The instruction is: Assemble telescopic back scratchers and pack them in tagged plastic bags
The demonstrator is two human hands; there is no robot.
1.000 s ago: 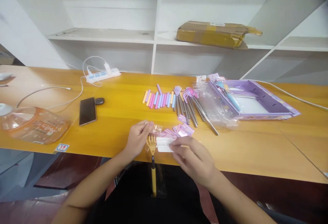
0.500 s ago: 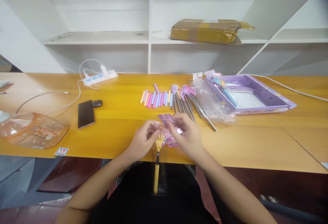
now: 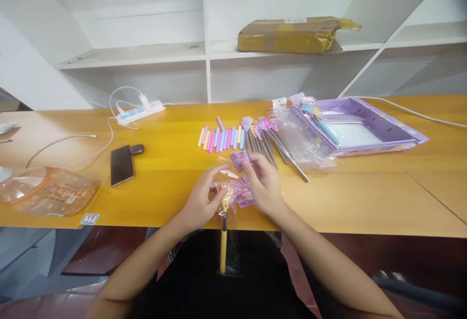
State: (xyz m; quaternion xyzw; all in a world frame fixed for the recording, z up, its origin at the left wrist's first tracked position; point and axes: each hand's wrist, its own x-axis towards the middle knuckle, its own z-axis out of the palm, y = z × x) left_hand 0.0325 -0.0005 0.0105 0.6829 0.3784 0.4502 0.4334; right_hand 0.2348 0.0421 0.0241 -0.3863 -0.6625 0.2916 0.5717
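Note:
A yellow back scratcher (image 3: 224,246) with a hand-shaped head sits inside a clear plastic bag (image 3: 233,241) and hangs over the table's front edge. My left hand (image 3: 204,197) has its thumb and fingers closed on the mouth of that bag, beside the scratcher's head. Between thumb and fingers, my right hand (image 3: 264,180) pinches a small purple printed card (image 3: 240,158), held just above and right of the bag. Several more pink and purple cards (image 3: 245,195) lie on the table between my hands, partly covered by the right one.
Beyond my hands lie a row of pastel tubes (image 3: 222,139), metal-stemmed back scratchers (image 3: 272,146) and clear bags (image 3: 302,144). A purple tray (image 3: 397,145) stands at right. On the left are a phone (image 3: 122,165), a power strip (image 3: 141,112) and an orange bottle (image 3: 62,190).
The bag's mouth has opened up and now covers the scratcher's head. The right hand has raised its card slightly, away from the left hand. The view has shifted a little.

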